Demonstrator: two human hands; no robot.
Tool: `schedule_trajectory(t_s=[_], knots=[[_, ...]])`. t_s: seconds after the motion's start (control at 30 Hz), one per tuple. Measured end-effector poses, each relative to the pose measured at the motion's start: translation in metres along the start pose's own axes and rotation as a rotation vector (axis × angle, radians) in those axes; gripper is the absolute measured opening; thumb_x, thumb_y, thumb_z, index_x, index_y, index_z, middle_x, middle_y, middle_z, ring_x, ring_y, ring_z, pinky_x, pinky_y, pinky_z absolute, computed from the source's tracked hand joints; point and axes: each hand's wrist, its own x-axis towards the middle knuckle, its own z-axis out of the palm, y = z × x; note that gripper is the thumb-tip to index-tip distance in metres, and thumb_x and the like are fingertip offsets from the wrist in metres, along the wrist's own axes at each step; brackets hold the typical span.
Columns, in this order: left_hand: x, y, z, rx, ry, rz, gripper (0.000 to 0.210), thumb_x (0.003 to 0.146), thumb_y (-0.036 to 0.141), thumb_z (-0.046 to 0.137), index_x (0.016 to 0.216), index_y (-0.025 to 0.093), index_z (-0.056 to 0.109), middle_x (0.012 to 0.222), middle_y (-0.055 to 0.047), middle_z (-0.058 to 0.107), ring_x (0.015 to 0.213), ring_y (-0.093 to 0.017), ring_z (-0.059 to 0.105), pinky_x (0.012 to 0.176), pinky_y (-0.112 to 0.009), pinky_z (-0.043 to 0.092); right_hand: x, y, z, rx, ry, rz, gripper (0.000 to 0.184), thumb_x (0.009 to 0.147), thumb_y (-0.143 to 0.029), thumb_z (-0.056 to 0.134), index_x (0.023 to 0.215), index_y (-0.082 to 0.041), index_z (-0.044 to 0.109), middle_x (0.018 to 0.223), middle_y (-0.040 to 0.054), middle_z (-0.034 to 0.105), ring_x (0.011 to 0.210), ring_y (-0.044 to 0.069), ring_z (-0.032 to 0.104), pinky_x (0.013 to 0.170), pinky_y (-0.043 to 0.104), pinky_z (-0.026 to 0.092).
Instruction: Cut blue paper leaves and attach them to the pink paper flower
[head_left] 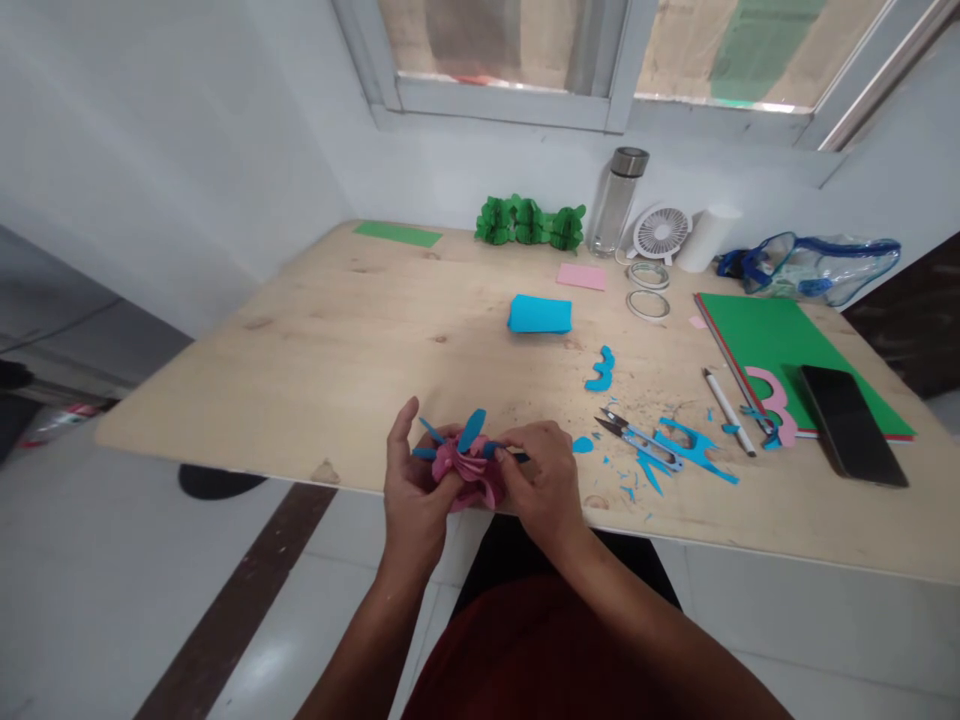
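Note:
My left hand [417,490] grips a pink paper flower [466,470] at the table's front edge, thumb pressed on its folds and one finger raised. Blue paper petals [472,430] stick out from the flower's top and sides. My right hand [541,475] is closed at the flower's right side, thumb and forefinger pinching a blue paper piece [491,450] against it; part of that piece is hidden by the fingers. Just right of this hand lies a small blue paper cutout [582,445]. Thread snips [641,440] rest farther right among blue scraps [697,450].
Behind my hands lie a blue paper stack [540,314] and a wavy blue cutout [601,370]. Green paper decorations [529,222], a glass bottle [619,200], a small fan [662,232] and tape rolls [648,304] stand or lie farther back. A phone [853,425] rests partly on green sheets [787,340].

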Motion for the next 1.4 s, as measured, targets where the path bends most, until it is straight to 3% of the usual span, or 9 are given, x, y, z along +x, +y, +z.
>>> schedule_trajectory(t_s=[0.4,0.7,0.97,1.23,1.4], knots=[[-0.002,-0.002,-0.008,0.000,-0.076,0.015,0.082,0.068,0.016,0.068,0.139,0.035,0.032,0.110,-0.003,0.061,0.092,-0.015,0.064,0.080,-0.026,0.052,-0.003,0.002,0.005,0.082,0.069,0.070,0.009,0.081,-0.017,0.059,0.077,-0.021,0.066,0.077,0.0029,0.067,0.077,0.019,0.059,0.075,0.035,0.041],[0.001,0.000,-0.018,-0.015,-0.249,0.053,0.105,0.068,0.022,0.075,0.144,0.045,0.006,0.125,-0.004,0.054,0.112,-0.020,0.056,0.085,-0.031,0.052,-0.005,0.002,0.006,0.074,0.076,0.062,0.009,0.081,-0.019,0.059,0.077,-0.022,0.066,0.076,0.0025,0.068,0.077,0.019,0.060,0.074,0.034,0.042],[-0.011,0.000,-0.013,0.141,-0.168,0.070,0.116,0.064,0.017,0.079,0.142,0.048,0.000,0.121,-0.002,0.053,0.103,-0.019,0.061,0.079,-0.027,0.054,-0.006,0.002,0.006,0.059,0.066,0.047,0.008,0.081,-0.019,0.059,0.077,-0.021,0.066,0.075,0.0022,0.067,0.076,0.019,0.059,0.074,0.035,0.040],[-0.013,0.002,-0.009,0.033,-0.112,0.016,0.112,0.065,0.011,0.076,0.142,0.048,0.005,0.116,-0.001,0.055,0.098,-0.015,0.063,0.079,-0.024,0.053,-0.006,0.002,0.008,0.072,0.074,0.027,0.009,0.082,-0.021,0.059,0.076,-0.022,0.065,0.075,0.0017,0.066,0.076,0.019,0.059,0.074,0.035,0.040],[-0.009,0.006,-0.013,-0.018,-0.161,-0.025,0.111,0.066,0.011,0.076,0.142,0.049,0.005,0.115,-0.001,0.058,0.098,-0.016,0.064,0.080,-0.026,0.053,-0.006,0.002,0.009,0.080,0.069,0.028,0.008,0.083,-0.022,0.058,0.078,-0.022,0.065,0.076,0.0019,0.067,0.076,0.019,0.059,0.074,0.036,0.041]])
